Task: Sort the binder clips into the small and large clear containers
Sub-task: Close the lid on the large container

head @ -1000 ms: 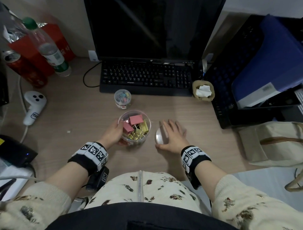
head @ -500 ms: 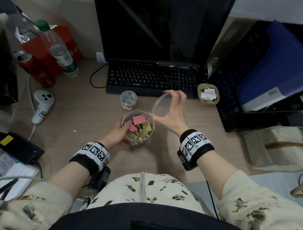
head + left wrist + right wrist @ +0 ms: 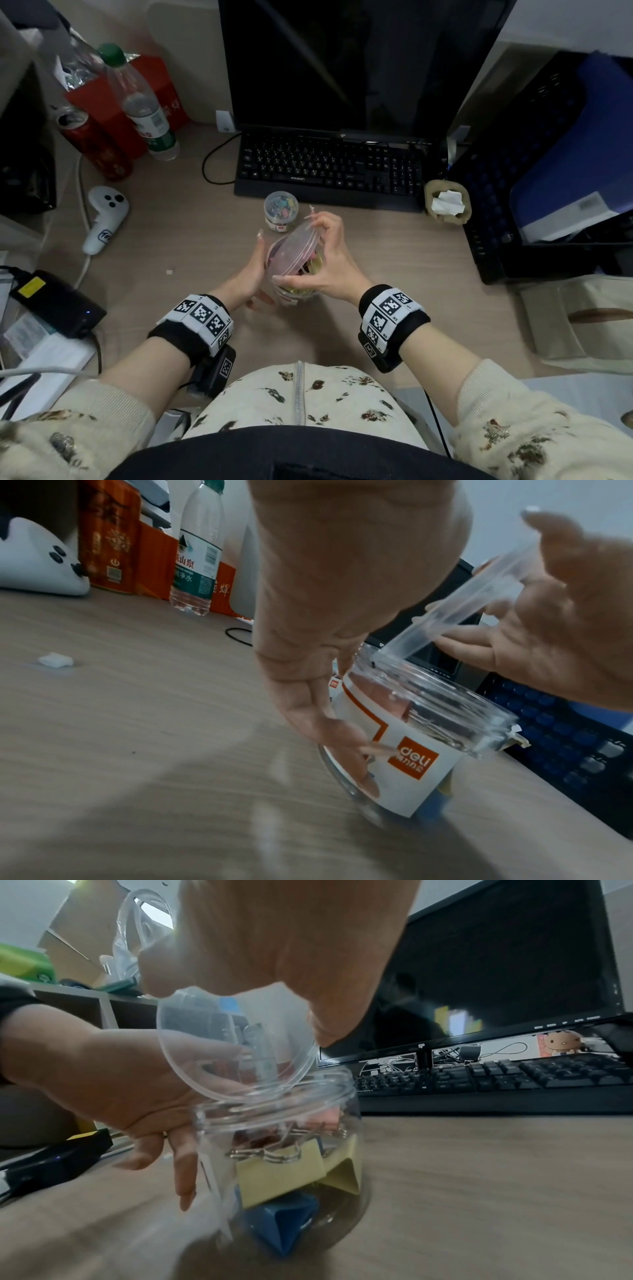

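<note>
Wood-grain desk (image 3: pixel 191 240) w/ black monitor (image 3: pixel 342 61) & black keyboard (image 3: pixel 329 169) at the back; sorting is looking nearly done, as far as the frames show. No loose clips are showing on the desk.

Large clear plastic jar w/ white-and-orange label (image 3: pixel 404 739) is sitting on the desk in front of the person, holding big binder clips, pink, yellow, blue (image 3: pixel 284 1172). Left hand (image 3: pixel 251 274) is steadying its side, fingers lying fairly straight along the wall, not wrapping it.

Clear round plastic lid (image 3: pixel 301 245) is hanging tilted over the jar mouth, low edge at the rim, not seated yet. Right hand (image 3: pixel 325 263) is pinching the lid by its edge, thumb near side, fingertips far side.

Small clear plastic tub (image 3: pixel 281 210), just beyond the jar & near the keyboard, is holding small multicolour clips (image 3: pixel 281 207); looks capped, can't tell for sure.

Left to do, prob.: level the lid, seat it & close it.
</note>
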### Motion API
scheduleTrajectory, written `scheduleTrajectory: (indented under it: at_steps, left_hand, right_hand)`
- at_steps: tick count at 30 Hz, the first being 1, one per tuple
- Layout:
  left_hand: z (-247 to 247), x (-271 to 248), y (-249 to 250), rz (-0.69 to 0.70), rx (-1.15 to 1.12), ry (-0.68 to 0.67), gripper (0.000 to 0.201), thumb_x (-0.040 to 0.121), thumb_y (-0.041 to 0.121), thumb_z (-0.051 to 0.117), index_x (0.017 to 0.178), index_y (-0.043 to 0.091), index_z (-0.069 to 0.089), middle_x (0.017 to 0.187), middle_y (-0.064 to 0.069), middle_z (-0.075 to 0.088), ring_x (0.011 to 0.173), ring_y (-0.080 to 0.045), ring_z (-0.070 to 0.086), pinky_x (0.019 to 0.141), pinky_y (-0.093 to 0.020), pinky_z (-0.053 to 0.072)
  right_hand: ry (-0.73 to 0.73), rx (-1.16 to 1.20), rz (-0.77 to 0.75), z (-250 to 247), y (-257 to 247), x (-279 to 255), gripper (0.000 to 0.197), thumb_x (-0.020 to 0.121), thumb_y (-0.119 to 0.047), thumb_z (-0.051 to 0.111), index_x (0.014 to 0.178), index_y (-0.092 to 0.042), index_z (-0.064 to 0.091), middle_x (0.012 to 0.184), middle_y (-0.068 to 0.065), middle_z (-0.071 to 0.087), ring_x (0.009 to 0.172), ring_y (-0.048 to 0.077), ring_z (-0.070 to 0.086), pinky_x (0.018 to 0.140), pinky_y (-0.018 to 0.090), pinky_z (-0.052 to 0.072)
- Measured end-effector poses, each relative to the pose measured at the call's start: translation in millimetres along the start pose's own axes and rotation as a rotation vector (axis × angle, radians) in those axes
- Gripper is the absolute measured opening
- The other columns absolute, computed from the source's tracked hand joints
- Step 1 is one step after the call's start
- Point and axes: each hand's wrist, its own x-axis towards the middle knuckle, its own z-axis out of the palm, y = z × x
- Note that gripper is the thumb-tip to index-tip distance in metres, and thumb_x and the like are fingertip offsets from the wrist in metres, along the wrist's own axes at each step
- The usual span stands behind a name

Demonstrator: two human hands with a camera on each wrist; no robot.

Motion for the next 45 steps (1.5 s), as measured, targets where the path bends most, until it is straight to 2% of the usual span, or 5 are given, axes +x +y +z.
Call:
scheduleTrajectory:
  at_steps: [5, 19, 23, 34, 45]
  left_hand:
    - [-3, 0, -1, -0.011, -0.01, 0.014, 0.113, 0.063, 0.084, -0.006, 0.152, 0.027, 0.031, 0.153, -0.01, 0.043, 0.095, -0.031, 0.07, 0.09, -0.052, 0.053]
    - [-7, 7, -6, 0.021, 0.029, 0.029, 0.098, 0.07, 0.085, 0.004, 0.154, 0.037, 0.021, 0.152, -0.016, 0.042, 0.086, -0.027, 0.072, 0.081, -0.048, 0.06]
    - [-8, 10, -9, 0.054, 0.069, 0.039, 0.063, 0.096, 0.068, 0.017, 0.151, 0.04, 0.026, 0.15, -0.008, 0.044, 0.083, -0.028, 0.073, 0.08, -0.047, 0.06]
    - [-11, 20, -11, 0.104, 0.11, 0.121, 0.05, 0.098, 0.062, 0.032, 0.129, 0.029, 0.051, 0.118, 0.001, 0.062, 0.069, -0.025, 0.074, 0.052, -0.028, 0.052]
    - [-11, 31, -14, 0.118, 0.063, 0.158, 0.038, 0.098, 0.058, 0.04, 0.118, 0.028, 0.054, 0.102, 0.003, 0.065, 0.062, -0.022, 0.074, 0.046, -0.025, 0.047]
  right_hand:
    - [-0.056, -0.036, 0.148, -11, 8, -12, 0.096, 0.059, -0.039, 0.09, 0.124, -0.028, 0.021, 0.138, -0.003, 0.025, 0.129, 0.012, 0.034, 0.11, 0.016, 0.024]
    - [-0.167, -0.309, 0.182, -19, 30, -32, 0.109, 0.058, -0.062, 0.081, 0.14, -0.032, 0.017, 0.157, -0.011, 0.023, 0.138, 0.013, 0.035, 0.111, 0.043, 0.036]
    - [-0.193, -0.396, 0.14, -21, 27, -29, 0.105, 0.062, -0.058, 0.081, 0.143, -0.029, 0.021, 0.157, -0.005, 0.02, 0.142, 0.014, 0.024, 0.116, 0.042, 0.026]
    - [-0.387, -0.732, 0.103, 0, 7, 4, 0.119, 0.064, -0.086, 0.052, 0.153, -0.033, -0.005, 0.16, 0.0, -0.017, 0.146, 0.02, -0.018, 0.117, 0.052, -0.011]
    - [-0.438, -0.783, 0.218, 13, 14, 8, 0.116, 0.062, -0.079, 0.06, 0.15, -0.039, -0.005, 0.159, -0.004, -0.006, 0.144, 0.028, -0.003, 0.114, 0.059, 0.015]
